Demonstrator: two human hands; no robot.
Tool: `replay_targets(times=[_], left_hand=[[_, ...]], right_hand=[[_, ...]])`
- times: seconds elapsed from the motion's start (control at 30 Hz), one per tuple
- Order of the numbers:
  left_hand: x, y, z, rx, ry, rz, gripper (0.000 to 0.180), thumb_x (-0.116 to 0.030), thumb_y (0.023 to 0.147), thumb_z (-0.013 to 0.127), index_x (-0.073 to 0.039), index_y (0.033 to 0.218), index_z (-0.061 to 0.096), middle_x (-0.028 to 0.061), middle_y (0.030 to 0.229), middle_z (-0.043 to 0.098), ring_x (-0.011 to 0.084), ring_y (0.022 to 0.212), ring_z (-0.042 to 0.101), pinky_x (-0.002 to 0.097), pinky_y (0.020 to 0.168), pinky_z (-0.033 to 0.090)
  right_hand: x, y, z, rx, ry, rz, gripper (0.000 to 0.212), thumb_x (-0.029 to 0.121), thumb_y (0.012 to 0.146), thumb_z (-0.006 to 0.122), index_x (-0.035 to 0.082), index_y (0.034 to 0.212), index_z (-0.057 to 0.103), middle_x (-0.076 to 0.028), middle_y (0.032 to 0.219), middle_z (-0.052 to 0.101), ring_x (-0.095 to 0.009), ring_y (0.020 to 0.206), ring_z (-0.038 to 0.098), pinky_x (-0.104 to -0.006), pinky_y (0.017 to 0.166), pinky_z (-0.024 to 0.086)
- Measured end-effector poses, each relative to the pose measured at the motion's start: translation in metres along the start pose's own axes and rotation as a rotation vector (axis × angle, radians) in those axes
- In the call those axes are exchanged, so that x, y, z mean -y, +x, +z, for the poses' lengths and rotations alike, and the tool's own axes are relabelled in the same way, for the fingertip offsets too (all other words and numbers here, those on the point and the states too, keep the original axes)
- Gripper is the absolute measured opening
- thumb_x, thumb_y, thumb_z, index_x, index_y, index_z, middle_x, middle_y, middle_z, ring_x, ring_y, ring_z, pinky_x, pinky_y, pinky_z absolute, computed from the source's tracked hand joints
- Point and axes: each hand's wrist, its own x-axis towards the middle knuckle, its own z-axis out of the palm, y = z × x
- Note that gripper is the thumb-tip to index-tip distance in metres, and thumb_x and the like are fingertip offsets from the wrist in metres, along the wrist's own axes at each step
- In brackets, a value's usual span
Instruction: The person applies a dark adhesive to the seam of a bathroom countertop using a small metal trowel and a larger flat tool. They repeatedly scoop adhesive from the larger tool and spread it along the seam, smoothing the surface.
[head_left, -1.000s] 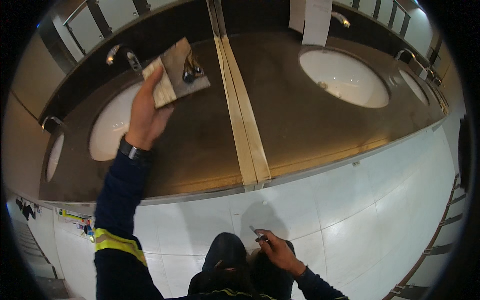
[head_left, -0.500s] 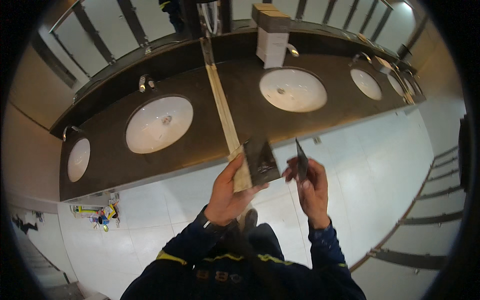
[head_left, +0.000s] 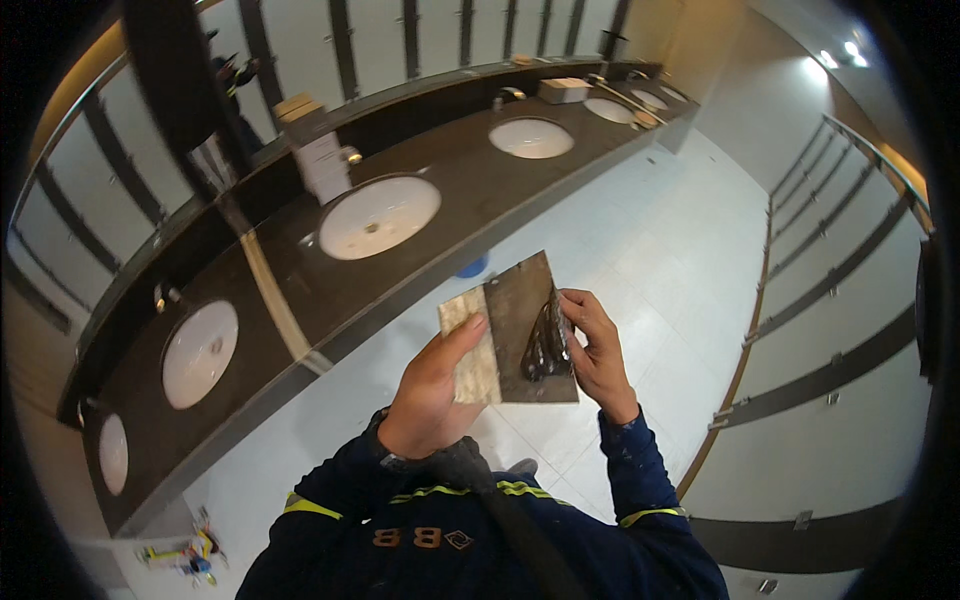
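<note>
My left hand (head_left: 430,385) grips a flat rectangular board (head_left: 513,310) in front of my chest, thumb over the pale, tape-like strip (head_left: 478,377) along its left side. The rest of the board's face is dark brown. A glossy dark lump of paste (head_left: 543,348) sits near its right edge. My right hand (head_left: 598,350) is closed at that edge on a thin dark scraper (head_left: 564,322), seen nearly edge-on against the paste. Where the scraper ends and the paste begins is hard to make out.
A long dark countertop (head_left: 450,215) with several white sinks curves across the left and back. A pale tape strip (head_left: 268,285) crosses it. A white box (head_left: 320,165) stands by one sink. A blue container (head_left: 473,266) is on the floor below, and assorted supplies (head_left: 190,555) lie lower left.
My right hand has brought the scraper from beside the board onto its right edge, at the paste. The board is tilted more toward me, and the view has turned to the right.
</note>
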Motion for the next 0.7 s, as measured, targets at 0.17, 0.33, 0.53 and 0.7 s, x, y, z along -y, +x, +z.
replay_targets(times=[0.17,0.33,0.53,0.7], left_hand=[[0.088,0.070,0.037,0.027,0.026,-0.041,0.044,-0.023,0.109,0.049,-0.002,0.147,0.045,0.0155,0.140,0.060,0.0272,0.127,0.061,0.0471,0.112,0.047],[0.169,0.148,0.085,0.048,-0.030,-0.259,0.043,-0.026,0.109,0.049,-0.004,0.146,0.046,0.0141,0.136,0.062,0.0270,0.124,0.063,0.0469,0.110,0.048],[0.243,0.254,0.119,0.107,0.060,-0.447,0.045,-0.031,0.109,0.049,-0.003,0.144,0.048,0.0134,0.131,0.065,0.0255,0.119,0.066,0.0424,0.104,0.052],[0.249,0.348,0.127,-0.007,0.094,-0.369,0.044,-0.028,0.108,0.053,-0.002,0.143,0.049,0.0140,0.130,0.066,0.0265,0.115,0.068,0.0423,0.101,0.054]], right_hand=[[-0.052,-0.079,-0.120,-0.416,0.489,0.388,0.028,0.023,0.111,0.044,0.002,0.127,0.053,-0.011,0.095,0.067,-0.019,0.081,0.063,-0.0318,0.074,0.050],[-0.060,-0.094,-0.207,-0.519,1.217,0.469,0.033,0.041,0.111,0.046,0.014,0.093,0.049,0.003,0.057,0.037,-0.010,0.051,0.037,-0.0282,0.055,0.034],[-0.111,-0.060,-0.255,-0.570,1.073,0.637,0.040,0.040,0.107,0.057,0.001,0.113,0.060,0.000,0.089,0.064,-0.001,0.055,0.046,-0.0132,0.047,0.038],[-0.240,-0.044,-0.317,-0.653,0.714,0.701,0.034,0.038,0.106,0.058,0.006,0.096,0.059,0.002,0.078,0.057,-0.005,0.058,0.047,-0.0207,0.052,0.039]])
